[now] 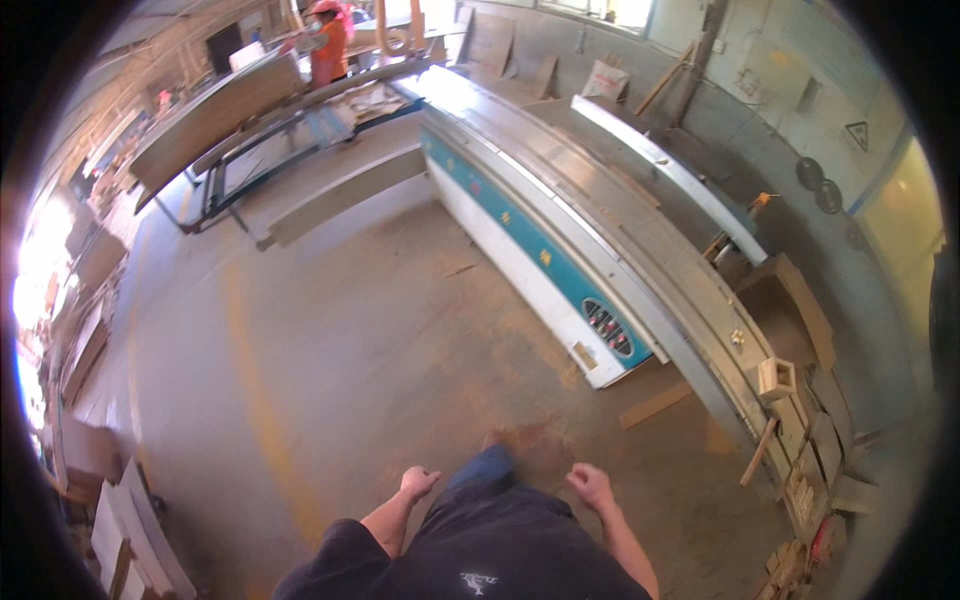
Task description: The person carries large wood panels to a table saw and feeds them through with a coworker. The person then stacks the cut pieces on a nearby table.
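Note:
My left hand (417,483) hangs at my side above the dusty concrete floor (350,340), fingers loosely curled and holding nothing. My right hand (590,486) swings free on the other side, fingers also loosely curled and empty. Between them I see my dark trousers and one foot stepping forward. A long panel saw machine (560,260) with a teal and white side and a small button panel (608,330) stands ahead to my right, an arm's length or more from my right hand.
Small wood offcuts (800,440) pile by the machine's near end. A loose strip (655,404) lies on the floor. Stacked boards (120,520) line the left. A person in an orange top (328,45) stands at a far sliding table (250,130). A yellow floor line (255,380) runs ahead.

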`<state>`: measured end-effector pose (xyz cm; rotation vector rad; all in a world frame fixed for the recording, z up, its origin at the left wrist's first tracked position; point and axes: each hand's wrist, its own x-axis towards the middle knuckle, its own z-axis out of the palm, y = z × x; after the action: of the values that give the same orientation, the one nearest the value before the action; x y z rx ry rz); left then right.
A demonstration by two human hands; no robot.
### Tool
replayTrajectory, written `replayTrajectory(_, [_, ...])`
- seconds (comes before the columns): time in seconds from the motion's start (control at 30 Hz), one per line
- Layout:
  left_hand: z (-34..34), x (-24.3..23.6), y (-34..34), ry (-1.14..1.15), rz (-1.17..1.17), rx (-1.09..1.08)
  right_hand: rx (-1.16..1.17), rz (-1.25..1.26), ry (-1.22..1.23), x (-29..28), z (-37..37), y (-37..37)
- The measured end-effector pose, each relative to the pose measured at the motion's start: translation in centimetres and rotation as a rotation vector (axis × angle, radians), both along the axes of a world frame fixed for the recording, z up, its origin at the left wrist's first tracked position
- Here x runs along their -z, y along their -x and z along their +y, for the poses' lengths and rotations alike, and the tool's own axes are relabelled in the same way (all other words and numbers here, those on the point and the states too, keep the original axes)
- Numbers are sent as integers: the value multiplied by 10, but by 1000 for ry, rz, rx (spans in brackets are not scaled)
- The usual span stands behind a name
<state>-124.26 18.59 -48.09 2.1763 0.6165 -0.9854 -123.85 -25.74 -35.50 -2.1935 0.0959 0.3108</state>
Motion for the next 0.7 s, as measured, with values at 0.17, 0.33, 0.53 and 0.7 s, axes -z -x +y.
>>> replayTrajectory(0.17, [-59,-24,-199,33,-407,130,280,102,99,36,-61,8])
replayTrajectory(0.33, [-121,-63,-310,242,-620,-92,410,31,57,30,-95,-58])
replayTrajectory(0.53, [-139,-53,-295,154,-589,-49,159,-421,106,-8,-120,-228])
replayTrajectory(0.7, [-108,-26,-164,-119,-252,-286,-107,-618,192,-24,-142,-399])
